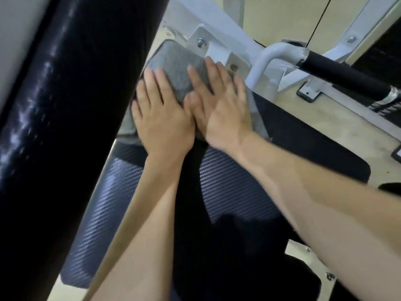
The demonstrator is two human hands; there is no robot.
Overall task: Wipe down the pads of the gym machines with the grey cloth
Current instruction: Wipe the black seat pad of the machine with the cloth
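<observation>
The grey cloth [176,68] lies spread over the far end of a dark textured seat pad [234,187]. My left hand [160,114] and my right hand [219,107] press flat on the cloth side by side, fingers straight, thumbs touching. The cloth's near part is hidden under my palms; an edge of it hangs off the pad's right side.
A thick glossy black roller pad [54,127] fills the left of the view, close to my left arm. The white machine frame [219,42] and a black-gripped handle [338,72] lie beyond the cloth to the right. Beige floor [325,118] shows on the right.
</observation>
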